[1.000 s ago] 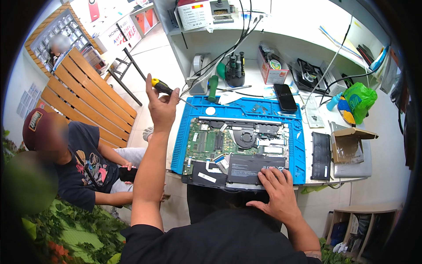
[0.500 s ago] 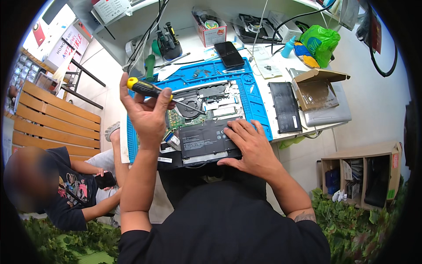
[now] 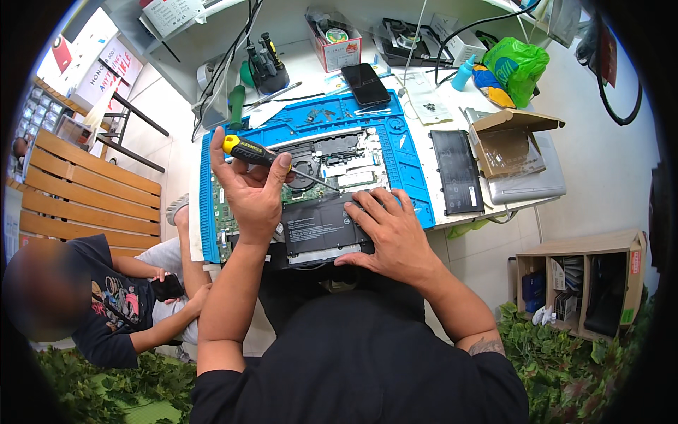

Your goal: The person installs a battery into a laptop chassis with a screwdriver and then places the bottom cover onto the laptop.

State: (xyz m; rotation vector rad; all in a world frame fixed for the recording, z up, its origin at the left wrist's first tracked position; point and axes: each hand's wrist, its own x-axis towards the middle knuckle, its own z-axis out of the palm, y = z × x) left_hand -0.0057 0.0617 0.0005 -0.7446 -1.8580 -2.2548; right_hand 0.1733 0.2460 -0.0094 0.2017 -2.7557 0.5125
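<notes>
Screwdriver [image 3: 248,150] in the left hand [image 3: 251,194], fingers pinching its handle; I cannot tell whether the tip, by the battery's upper edge, touches anything. The right hand [image 3: 392,233] rests fingers spread on the battery [image 3: 307,230], which sits in the opened laptop [image 3: 229,200] on the blue mat [image 3: 413,169] on the counter [image 3: 432,127]. The mat's upper trays carry small parts. Behind, a round holder [image 3: 272,81] keeps upright tools, and a red-and-white box [image 3: 342,56] has a spool [image 3: 336,35] inside. A brown carton [image 3: 494,152] gapes open, its clear contents hard to make out; the green bag [image 3: 519,67] hides its own. The low cubby [image 3: 565,244] holds packets, its right compartment too dark to read. The left hand and forearm cover part of the laptop.
</notes>
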